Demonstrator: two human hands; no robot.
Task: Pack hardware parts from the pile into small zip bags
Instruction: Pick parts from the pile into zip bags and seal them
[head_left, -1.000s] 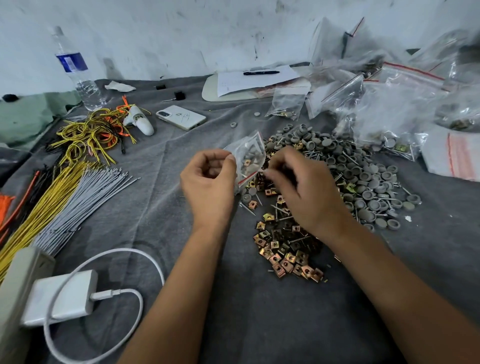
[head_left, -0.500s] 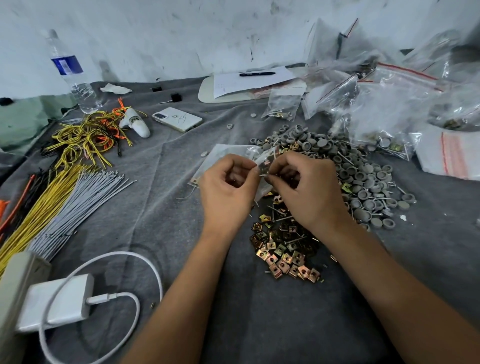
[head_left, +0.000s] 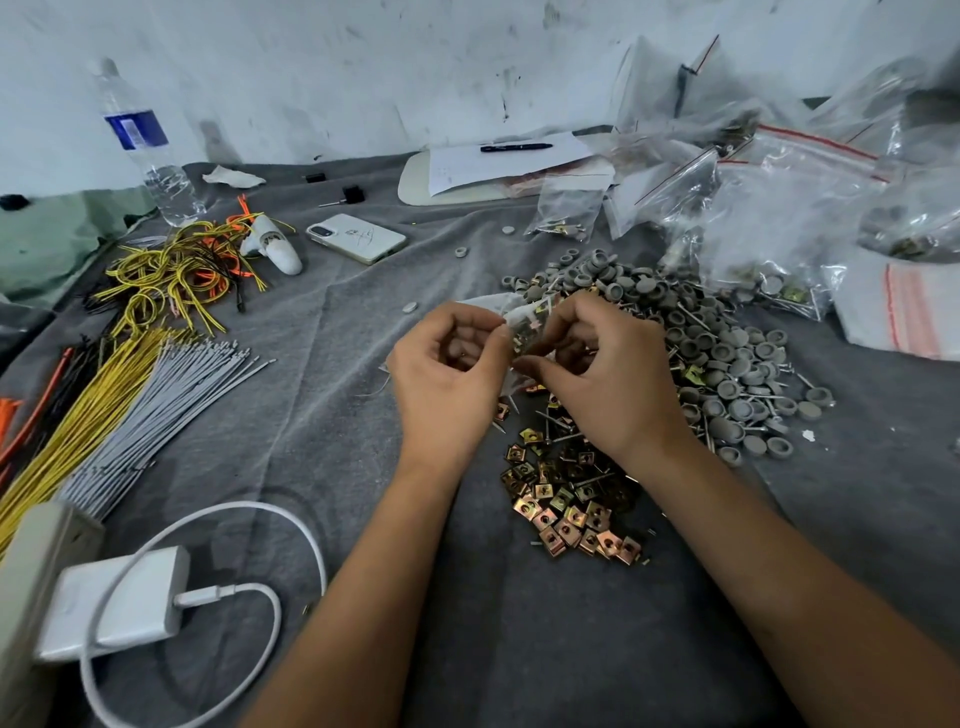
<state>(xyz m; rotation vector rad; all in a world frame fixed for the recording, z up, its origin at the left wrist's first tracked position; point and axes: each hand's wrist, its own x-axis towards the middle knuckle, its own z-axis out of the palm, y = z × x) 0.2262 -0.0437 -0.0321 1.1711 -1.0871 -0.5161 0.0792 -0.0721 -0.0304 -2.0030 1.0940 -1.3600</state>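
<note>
Bag (head_left: 524, 318) more crumpled between both hands.

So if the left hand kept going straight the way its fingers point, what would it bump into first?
Probably the small zip bag it already pinches, then the right hand just beyond, since the left hand points across toward it. Depth is hard to judge here.

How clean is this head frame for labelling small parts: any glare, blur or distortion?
Head view: even, soft light and faint shadows; wide-angle bending at the edges, where the clear plastic water bottle leans; glare whitens the large clear zip bags; the small clear zip bag pinched by the left hand and right hand looks slightly smeared.
</note>
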